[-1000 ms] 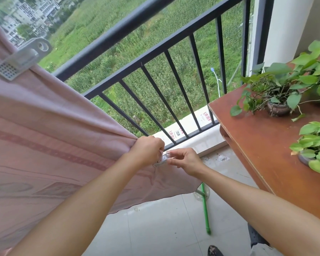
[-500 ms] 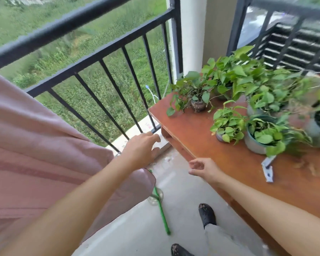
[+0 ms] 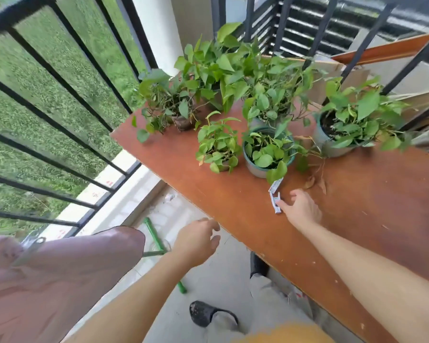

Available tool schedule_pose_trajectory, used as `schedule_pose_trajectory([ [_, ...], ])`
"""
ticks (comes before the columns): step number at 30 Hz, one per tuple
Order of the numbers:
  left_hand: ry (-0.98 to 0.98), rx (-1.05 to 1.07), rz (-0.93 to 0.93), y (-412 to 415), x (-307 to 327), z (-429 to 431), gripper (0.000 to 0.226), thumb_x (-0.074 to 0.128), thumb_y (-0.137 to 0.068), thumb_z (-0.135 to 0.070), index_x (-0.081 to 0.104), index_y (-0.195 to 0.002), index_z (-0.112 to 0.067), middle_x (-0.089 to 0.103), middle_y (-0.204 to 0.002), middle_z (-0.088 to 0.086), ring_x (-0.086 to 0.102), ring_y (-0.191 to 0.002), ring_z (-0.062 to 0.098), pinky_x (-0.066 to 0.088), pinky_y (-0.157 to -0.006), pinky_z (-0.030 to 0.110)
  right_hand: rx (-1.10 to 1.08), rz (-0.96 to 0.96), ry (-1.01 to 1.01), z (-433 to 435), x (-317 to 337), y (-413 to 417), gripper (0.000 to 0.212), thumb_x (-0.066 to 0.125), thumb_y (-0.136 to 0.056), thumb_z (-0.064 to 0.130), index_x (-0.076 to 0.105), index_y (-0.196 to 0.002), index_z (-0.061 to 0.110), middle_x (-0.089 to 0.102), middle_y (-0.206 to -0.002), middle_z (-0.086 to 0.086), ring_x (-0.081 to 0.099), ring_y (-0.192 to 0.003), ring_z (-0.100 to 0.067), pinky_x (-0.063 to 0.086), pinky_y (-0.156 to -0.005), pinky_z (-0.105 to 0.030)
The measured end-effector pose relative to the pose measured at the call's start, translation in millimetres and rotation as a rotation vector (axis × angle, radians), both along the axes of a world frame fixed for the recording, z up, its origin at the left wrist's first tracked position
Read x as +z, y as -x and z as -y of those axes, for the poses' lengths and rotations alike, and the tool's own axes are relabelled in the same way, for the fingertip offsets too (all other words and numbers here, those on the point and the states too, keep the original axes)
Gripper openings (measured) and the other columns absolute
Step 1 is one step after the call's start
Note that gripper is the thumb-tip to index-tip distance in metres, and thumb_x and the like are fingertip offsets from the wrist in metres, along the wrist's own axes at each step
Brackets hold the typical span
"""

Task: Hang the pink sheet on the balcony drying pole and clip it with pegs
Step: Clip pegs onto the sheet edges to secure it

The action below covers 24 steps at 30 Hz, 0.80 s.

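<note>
The pink sheet [image 3: 60,273] hangs at the lower left, with a pale peg [image 3: 29,251] clipped on its bunched edge. A white peg [image 3: 275,197] lies on the reddish-brown table [image 3: 357,219] just in front of the potted plants. My right hand [image 3: 300,209] reaches over the table, fingertips touching that peg, fingers apart. My left hand [image 3: 196,241] hovers open over the floor beside the table's edge, holding nothing. The drying pole is out of view.
The black balcony railing [image 3: 60,120] runs along the left. Several potted green plants [image 3: 265,149] crowd the table's far side. A green stick [image 3: 159,243] lies on the tiled floor. My foot in a dark slipper [image 3: 206,315] stands below.
Both hands let go of the sheet edge, where they had been clipping a peg. The view swung right to the table, and my right hand reached out to the white peg there.
</note>
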State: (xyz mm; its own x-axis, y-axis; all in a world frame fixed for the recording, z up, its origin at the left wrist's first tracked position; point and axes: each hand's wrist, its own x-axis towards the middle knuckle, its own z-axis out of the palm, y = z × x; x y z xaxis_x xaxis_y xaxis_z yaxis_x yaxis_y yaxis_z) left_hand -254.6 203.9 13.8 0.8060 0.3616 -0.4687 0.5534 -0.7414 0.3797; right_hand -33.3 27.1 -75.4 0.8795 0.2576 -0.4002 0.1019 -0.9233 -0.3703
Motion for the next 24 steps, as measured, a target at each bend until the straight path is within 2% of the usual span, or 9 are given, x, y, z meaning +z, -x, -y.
schedule_pose_trajectory([
  [3,0.031,0.039,-0.05,-38.8,-16.9,11.6,0.027,0.046,-0.094,-0.03,0.056,-0.118,-0.024,0.063,-0.107,-0.005,0.054,-0.103,0.018,0.044,-0.076,0.03,0.068,-0.043,-0.005,-14.9,-15.3,-11.9,0.069,0.068,-0.071,0.064,0.048,-0.124,0.025,0.06,-0.121,0.003,0.061,-0.107,-0.027,0.046,-0.081,-0.036],
  [8,0.044,0.115,-0.104,-112.3,-47.5,29.7,0.032,0.048,-0.091,-0.027,0.057,-0.12,-0.018,0.065,-0.106,0.001,0.056,-0.104,0.024,0.046,-0.08,0.033,0.159,-0.102,0.038,-1.0,-32.2,-26.5,0.052,0.065,-0.079,0.04,0.048,-0.125,0.028,0.066,-0.114,0.0,0.063,-0.101,-0.031,0.044,-0.075,-0.034],
  [11,0.006,0.117,-0.096,-153.7,-71.4,49.5,0.035,0.047,-0.093,-0.03,0.052,-0.124,-0.016,0.051,-0.12,0.006,0.048,-0.113,0.028,0.044,-0.086,0.038,0.071,-0.135,-0.029,36.4,-32.4,-35.6,0.053,0.065,-0.077,0.038,0.05,-0.128,0.031,0.066,-0.11,0.005,0.063,-0.1,-0.027,0.045,-0.078,-0.033],
  [16,-0.127,-0.072,0.01,-203.2,-104.8,96.5,0.055,0.049,-0.092,-0.03,0.034,-0.144,-0.022,0.042,-0.137,0.02,0.04,-0.123,0.038,0.034,-0.099,0.044,-0.073,-0.142,-0.134,105.4,-35.2,-42.7,0.043,0.068,-0.076,0.033,0.059,-0.118,0.034,0.067,-0.092,0.012,0.064,-0.089,-0.02,0.05,-0.076,-0.034],
  [19,-0.148,-0.11,0.004,-213.3,-122.6,112.2,0.064,0.05,-0.091,-0.03,0.026,-0.148,-0.017,0.015,-0.155,0.019,0.022,-0.139,0.037,0.026,-0.109,0.048,-0.117,-0.137,-0.16,131.6,-41.5,-42.3,0.039,0.069,-0.075,0.032,0.061,-0.113,0.036,0.065,-0.079,0.012,0.063,-0.079,-0.018,0.052,-0.075,-0.038],
  [20,-0.157,-0.096,0.007,-213.6,-127.3,114.8,0.064,0.052,-0.089,-0.028,0.028,-0.147,-0.013,0.014,-0.156,0.018,0.021,-0.139,0.037,0.028,-0.108,0.048,-0.125,-0.133,-0.171,137.2,-43.1,-42.3,0.039,0.07,-0.075,0.031,0.062,-0.113,0.035,0.065,-0.077,0.012,0.063,-0.077,-0.017,0.053,-0.074,-0.038],
  [22,-0.187,-0.082,0.041,-212.6,-132.2,119.3,0.059,0.059,-0.084,-0.024,0.043,-0.138,-0.006,0.026,-0.152,0.018,0.033,-0.133,0.038,0.037,-0.101,0.048,-0.126,-0.117,-0.2,144.5,-46.1,-41.8,0.039,0.07,-0.074,0.029,0.063,-0.111,0.035,0.066,-0.076,0.012,0.063,-0.075,-0.015,0.053,-0.073,-0.037],
  [24,-0.215,-0.084,0.1,-211.2,-135.5,122.8,0.045,0.066,-0.077,-0.021,0.058,-0.119,-0.005,0.046,-0.137,0.018,0.05,-0.113,0.038,0.045,-0.089,0.045,-0.124,-0.101,-0.237,148.4,-48.0,-40.6,0.04,0.071,-0.073,0.028,0.062,-0.111,0.035,0.066,-0.079,0.012,0.063,-0.074,-0.013,0.054,-0.073,-0.036],
])
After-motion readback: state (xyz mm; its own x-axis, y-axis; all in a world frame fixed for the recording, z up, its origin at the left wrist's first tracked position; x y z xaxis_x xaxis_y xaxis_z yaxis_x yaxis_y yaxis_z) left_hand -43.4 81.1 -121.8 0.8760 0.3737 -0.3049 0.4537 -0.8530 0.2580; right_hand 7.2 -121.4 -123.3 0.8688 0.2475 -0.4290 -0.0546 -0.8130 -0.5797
